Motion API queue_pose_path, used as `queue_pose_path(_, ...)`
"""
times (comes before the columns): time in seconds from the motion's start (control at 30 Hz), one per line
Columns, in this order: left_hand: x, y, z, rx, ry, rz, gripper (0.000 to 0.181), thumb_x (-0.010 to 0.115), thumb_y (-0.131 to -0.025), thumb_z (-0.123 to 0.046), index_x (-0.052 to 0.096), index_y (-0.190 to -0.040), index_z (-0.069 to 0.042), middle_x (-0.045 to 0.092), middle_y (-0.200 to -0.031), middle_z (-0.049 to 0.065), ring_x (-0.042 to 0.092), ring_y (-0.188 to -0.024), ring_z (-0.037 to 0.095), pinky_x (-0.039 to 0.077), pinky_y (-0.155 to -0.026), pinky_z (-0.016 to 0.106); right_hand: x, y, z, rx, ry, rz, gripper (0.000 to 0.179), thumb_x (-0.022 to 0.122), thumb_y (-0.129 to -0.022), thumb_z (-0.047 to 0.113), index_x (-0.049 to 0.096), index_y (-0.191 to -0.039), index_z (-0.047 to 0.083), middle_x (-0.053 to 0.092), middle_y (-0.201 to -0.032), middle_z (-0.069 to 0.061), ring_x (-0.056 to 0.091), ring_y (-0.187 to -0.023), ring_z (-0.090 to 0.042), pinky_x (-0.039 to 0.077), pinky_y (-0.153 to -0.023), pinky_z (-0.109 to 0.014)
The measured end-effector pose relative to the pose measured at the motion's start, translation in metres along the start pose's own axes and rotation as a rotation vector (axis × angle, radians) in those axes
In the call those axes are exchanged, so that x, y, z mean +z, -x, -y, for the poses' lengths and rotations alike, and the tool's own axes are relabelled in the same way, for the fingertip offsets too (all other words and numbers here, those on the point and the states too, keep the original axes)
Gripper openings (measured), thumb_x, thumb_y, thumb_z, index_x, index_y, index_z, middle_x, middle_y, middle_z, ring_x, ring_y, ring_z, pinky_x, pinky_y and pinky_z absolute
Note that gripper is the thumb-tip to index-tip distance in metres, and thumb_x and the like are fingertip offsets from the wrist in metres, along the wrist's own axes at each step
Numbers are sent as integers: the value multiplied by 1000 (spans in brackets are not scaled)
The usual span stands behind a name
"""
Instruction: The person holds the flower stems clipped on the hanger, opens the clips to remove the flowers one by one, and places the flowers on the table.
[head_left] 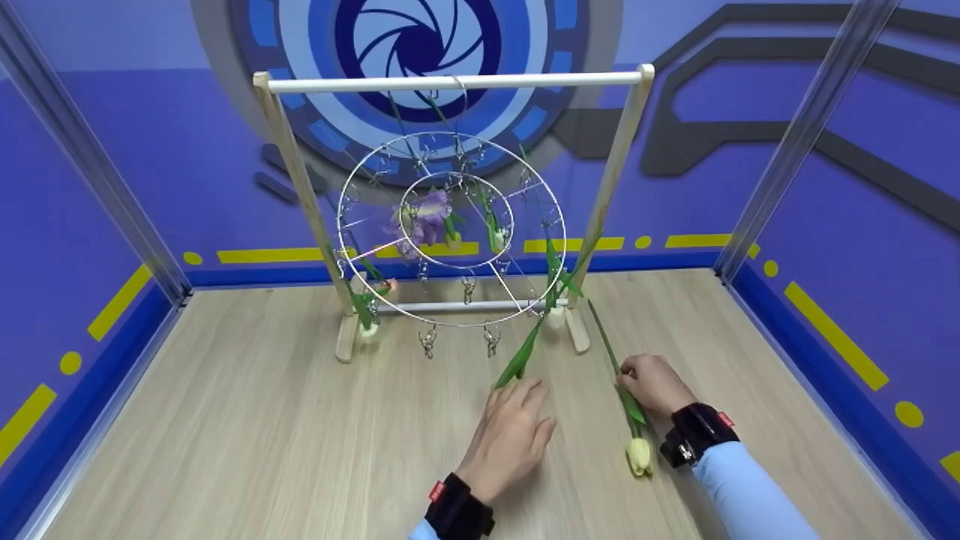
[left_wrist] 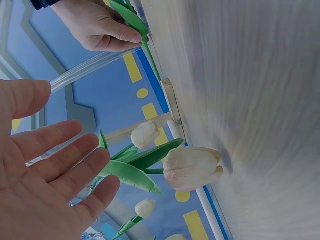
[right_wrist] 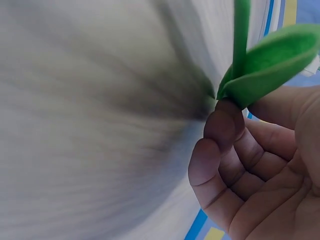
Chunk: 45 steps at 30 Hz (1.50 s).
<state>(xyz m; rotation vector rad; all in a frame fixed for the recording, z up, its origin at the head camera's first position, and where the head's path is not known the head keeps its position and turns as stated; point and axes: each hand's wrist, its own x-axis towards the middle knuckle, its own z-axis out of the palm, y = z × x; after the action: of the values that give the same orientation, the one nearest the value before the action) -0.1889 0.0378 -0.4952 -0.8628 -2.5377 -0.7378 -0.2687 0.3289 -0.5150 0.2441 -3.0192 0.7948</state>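
The stem of a yellow tulip (head_left: pixel 639 456) is pinched between the thumb and fingertips of the right hand (head_left: pixel 656 382), at the base of a leaf (right_wrist: pixel 277 65). In the head view, its bloom is pointed to 6 o'clock of that hand, its thin end to 11 o'clock; whether the bloom is touched by the table (head_left: pixel 262 420) cannot be told. The left hand (head_left: pixel 508 435) is held at 8 o'clock of the right, its fingers straight and spread, nothing gripped by them. A white tulip (left_wrist: pixel 192 168) is seen near its palm, apart from it and close to the table. The right forearm is extended from 5 o'clock, the left from 7, each wrist being circled by one black band (head_left: pixel 701 435).

At 12 o'clock, one rack (head_left: pixel 457 82) with two white bars is stood on the pale, wood-grained table. One hanger (head_left: pixel 465 325) of two rings is hooked over the upper bar. Two bare clips (head_left: pixel 427 341) are hung at its 6 o'clock edge; one purple flower (head_left: pixel 426 216) is seen within its rings. The table is enclosed by three blue walls (head_left: pixel 750 180), marked with yellow dashes and dots. One round emblem (head_left: pixel 420 46) is printed at 12 o'clock; two metal posts (head_left: pixel 806 135) are set at 10 and 2.
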Motion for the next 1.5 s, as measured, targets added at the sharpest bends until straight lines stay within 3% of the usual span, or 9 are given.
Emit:
queue_pose_path(0.43,-1,-1,1,-5,4,2,46,68,-99,-23,61,-138,0,62,-140,16,58,-131,34,42,-112,54,0,2,2,8,-7,21,12,69,-96,8,74,-98,-3,72,-90,-13,59,-74,-20,50,-64,-36)
queue_pose_path(0.8,-1,-2,4,25,-33,-33,44,67,-99,-24,63,-135,1,65,-135,15,59,-128,30,43,-110,48,-9,3,7,2,9,10,17,66,-98,12,75,-101,-2,72,-93,-15,62,-75,-22,52,-65,-38)
queue_pose_path(0.93,-3,-2,5,11,-18,-34,45,67,-99,-24,62,-137,1,64,-137,16,58,-130,31,43,-111,50,-16,5,17,-15,24,-3,19,64,-99,13,74,-105,-3,73,-97,-16,64,-81,-23,54,-70,-42)
queue_pose_path(1.17,-5,-3,7,-1,-15,-58,44,69,-98,-22,63,-136,0,64,-136,14,58,-129,30,44,-110,48,-25,9,45,-121,-13,-37,15,66,-100,12,75,-103,1,73,-92,-10,64,-79,-21,53,-69,-40)
queue_pose_path(1.37,-7,-3,9,-3,-23,-79,44,69,-98,-22,64,-135,0,64,-136,13,58,-130,30,45,-108,47,-23,17,69,-179,-58,-59,16,67,-100,14,76,-106,1,75,-97,-9,69,-87,-25,57,-78,-47)
queue_pose_path(1.5,-9,-4,10,-2,-15,-95,42,69,-97,-22,64,-133,0,63,-136,15,58,-130,31,46,-107,47,-19,20,83,-201,-105,-107,15,69,-99,14,77,-108,3,75,-99,-8,69,-88,-22,58,-79,-43)
